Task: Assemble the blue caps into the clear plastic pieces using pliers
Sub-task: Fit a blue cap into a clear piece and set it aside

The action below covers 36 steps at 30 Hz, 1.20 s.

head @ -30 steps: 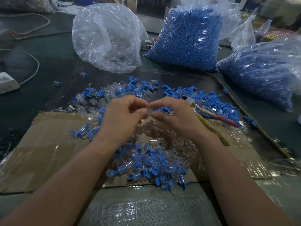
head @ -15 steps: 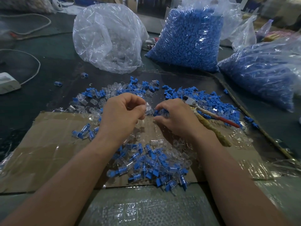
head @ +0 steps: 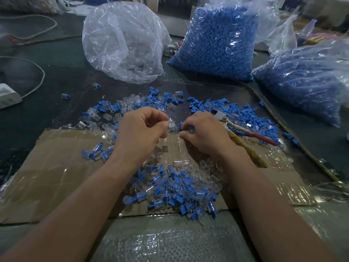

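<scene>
My left hand (head: pixel 140 131) pinches a clear plastic piece (head: pixel 172 124) between thumb and forefinger, just above the cardboard. My right hand (head: pixel 203 132) sits a little to its right, fingers curled down onto the table, with a blue cap (head: pixel 181 124) showing at its fingertips. Whether it grips that cap I cannot tell. The pliers (head: pixel 243 130) lie right of my right hand on loose blue caps (head: pixel 245 116), one handle red, one wrapped in tan cord. Loose clear pieces (head: pixel 105 118) lie far left. A heap of assembled pieces (head: pixel 175 190) sits between my forearms.
A taped cardboard sheet (head: pixel 56 167) covers the dark table. Behind stand a clear bag of clear pieces (head: pixel 122 42) and two bags of blue caps (head: pixel 217 38) (head: pixel 306 82). A white power adapter (head: pixel 7 95) with its cable lies far left. A thin rod (head: pixel 294 137) runs diagonally right.
My hands, joined in front of me a second ago, have parted. The right hand dropped to the table near the blue caps; the left keeps the clear piece.
</scene>
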Each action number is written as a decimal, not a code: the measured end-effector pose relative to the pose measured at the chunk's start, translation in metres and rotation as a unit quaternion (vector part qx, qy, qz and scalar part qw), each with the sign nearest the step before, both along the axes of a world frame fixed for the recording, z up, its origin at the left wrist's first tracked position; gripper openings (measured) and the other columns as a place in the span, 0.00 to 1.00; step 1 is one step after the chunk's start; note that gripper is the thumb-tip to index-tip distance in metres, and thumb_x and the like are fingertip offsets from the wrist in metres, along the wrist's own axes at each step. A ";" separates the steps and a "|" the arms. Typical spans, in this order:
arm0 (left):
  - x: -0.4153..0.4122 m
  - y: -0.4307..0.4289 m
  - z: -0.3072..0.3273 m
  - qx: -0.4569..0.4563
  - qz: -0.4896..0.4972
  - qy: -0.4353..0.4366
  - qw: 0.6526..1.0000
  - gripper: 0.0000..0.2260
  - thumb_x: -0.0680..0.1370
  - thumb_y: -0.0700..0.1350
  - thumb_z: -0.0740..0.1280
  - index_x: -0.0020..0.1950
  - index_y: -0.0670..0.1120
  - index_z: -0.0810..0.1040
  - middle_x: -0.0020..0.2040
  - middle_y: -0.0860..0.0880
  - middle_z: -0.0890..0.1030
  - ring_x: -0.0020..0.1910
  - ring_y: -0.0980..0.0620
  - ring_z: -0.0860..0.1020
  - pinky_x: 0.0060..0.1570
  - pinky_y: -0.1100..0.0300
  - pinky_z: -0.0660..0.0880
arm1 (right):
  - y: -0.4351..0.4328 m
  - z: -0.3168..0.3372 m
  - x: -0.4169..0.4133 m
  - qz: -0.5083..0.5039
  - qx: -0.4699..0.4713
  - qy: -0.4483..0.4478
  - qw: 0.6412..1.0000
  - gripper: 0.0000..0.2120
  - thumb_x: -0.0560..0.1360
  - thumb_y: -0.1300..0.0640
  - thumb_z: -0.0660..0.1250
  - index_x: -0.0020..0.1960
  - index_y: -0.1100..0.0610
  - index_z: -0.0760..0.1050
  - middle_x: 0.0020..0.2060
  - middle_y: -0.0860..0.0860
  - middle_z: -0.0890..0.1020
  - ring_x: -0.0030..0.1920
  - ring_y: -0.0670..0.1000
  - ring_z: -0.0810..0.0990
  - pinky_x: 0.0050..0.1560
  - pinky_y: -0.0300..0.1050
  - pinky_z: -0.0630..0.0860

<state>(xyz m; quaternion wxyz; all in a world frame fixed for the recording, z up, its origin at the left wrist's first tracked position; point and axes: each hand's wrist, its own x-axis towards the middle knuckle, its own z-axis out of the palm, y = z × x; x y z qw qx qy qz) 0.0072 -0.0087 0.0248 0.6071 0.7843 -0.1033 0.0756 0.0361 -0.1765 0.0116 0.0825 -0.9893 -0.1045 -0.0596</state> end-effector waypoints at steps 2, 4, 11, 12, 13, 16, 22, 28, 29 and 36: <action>0.000 0.000 0.000 0.001 -0.002 0.000 1.000 0.10 0.73 0.37 0.68 0.38 0.52 0.76 0.33 0.52 0.80 0.30 0.61 0.78 0.31 0.72 0.74 | -0.001 -0.001 0.001 -0.014 0.005 0.006 1.000 0.09 0.76 0.51 0.63 0.53 0.53 0.77 0.50 0.50 0.76 0.51 0.49 0.70 0.48 0.41 0.64; 0.000 0.000 0.001 0.002 -0.003 0.000 1.000 0.10 0.73 0.37 0.68 0.39 0.52 0.76 0.34 0.52 0.80 0.30 0.61 0.78 0.32 0.72 0.74 | -0.001 -0.001 0.001 -0.025 0.005 0.013 1.000 0.08 0.76 0.53 0.62 0.53 0.53 0.76 0.50 0.50 0.76 0.50 0.48 0.69 0.49 0.42 0.64; -0.001 0.000 0.001 -0.001 -0.003 0.001 1.000 0.09 0.73 0.37 0.68 0.39 0.51 0.76 0.35 0.52 0.80 0.30 0.62 0.79 0.31 0.72 0.74 | -0.004 0.000 0.000 -0.018 0.023 0.009 1.000 0.06 0.76 0.57 0.63 0.51 0.52 0.77 0.47 0.50 0.77 0.47 0.48 0.68 0.45 0.43 0.65; -0.001 0.000 0.001 0.000 -0.004 0.001 1.000 0.09 0.73 0.37 0.68 0.39 0.51 0.76 0.34 0.52 0.80 0.30 0.62 0.79 0.31 0.72 0.74 | -0.004 0.000 0.000 -0.015 0.028 0.003 0.999 0.06 0.76 0.56 0.64 0.51 0.52 0.77 0.47 0.50 0.78 0.46 0.47 0.68 0.44 0.43 0.64; -0.001 0.000 0.001 0.002 -0.004 0.001 1.000 0.09 0.73 0.37 0.68 0.39 0.51 0.76 0.34 0.52 0.80 0.30 0.62 0.79 0.31 0.72 0.74 | -0.003 0.000 -0.001 -0.010 0.037 -0.005 0.999 0.07 0.76 0.56 0.64 0.52 0.53 0.78 0.47 0.50 0.79 0.45 0.47 0.69 0.44 0.42 0.65; 0.000 -0.001 0.001 0.004 -0.004 0.001 1.000 0.09 0.73 0.37 0.68 0.39 0.52 0.76 0.34 0.53 0.80 0.31 0.61 0.79 0.31 0.72 0.74 | -0.002 -0.001 -0.002 -0.007 0.083 -0.021 0.996 0.07 0.76 0.56 0.63 0.52 0.55 0.77 0.47 0.50 0.80 0.44 0.46 0.72 0.46 0.41 0.67; 0.000 0.000 0.000 0.008 0.001 0.000 1.000 0.09 0.73 0.37 0.69 0.39 0.51 0.77 0.34 0.52 0.80 0.31 0.61 0.79 0.32 0.71 0.75 | -0.003 0.000 -0.004 -0.016 0.083 0.008 0.996 0.06 0.77 0.54 0.62 0.49 0.55 0.75 0.45 0.50 0.80 0.43 0.47 0.73 0.45 0.42 0.68; -0.001 -0.001 0.001 -0.008 -0.002 -0.002 1.000 0.09 0.73 0.37 0.69 0.38 0.51 0.77 0.33 0.53 0.80 0.29 0.61 0.79 0.31 0.71 0.75 | 0.000 0.006 -0.010 0.012 0.137 -0.004 0.990 0.03 0.77 0.56 0.61 0.49 0.54 0.73 0.43 0.48 0.78 0.42 0.46 0.73 0.42 0.40 0.67; -0.001 -0.001 0.001 -0.011 -0.003 -0.003 1.000 0.09 0.73 0.37 0.69 0.38 0.51 0.77 0.32 0.53 0.80 0.29 0.61 0.79 0.31 0.70 0.75 | 0.001 0.010 -0.012 0.010 0.171 -0.016 0.985 0.02 0.78 0.57 0.61 0.48 0.54 0.72 0.41 0.47 0.77 0.41 0.46 0.74 0.39 0.39 0.69; -0.002 0.000 0.003 -0.046 0.006 0.014 0.999 0.06 0.72 0.38 0.69 0.38 0.48 0.78 0.32 0.50 0.81 0.29 0.58 0.80 0.30 0.68 0.76 | 0.011 0.027 -0.033 0.075 0.413 -0.058 0.906 0.12 0.73 0.61 0.67 0.41 0.44 0.73 0.35 0.44 0.79 0.37 0.43 0.78 0.38 0.35 0.75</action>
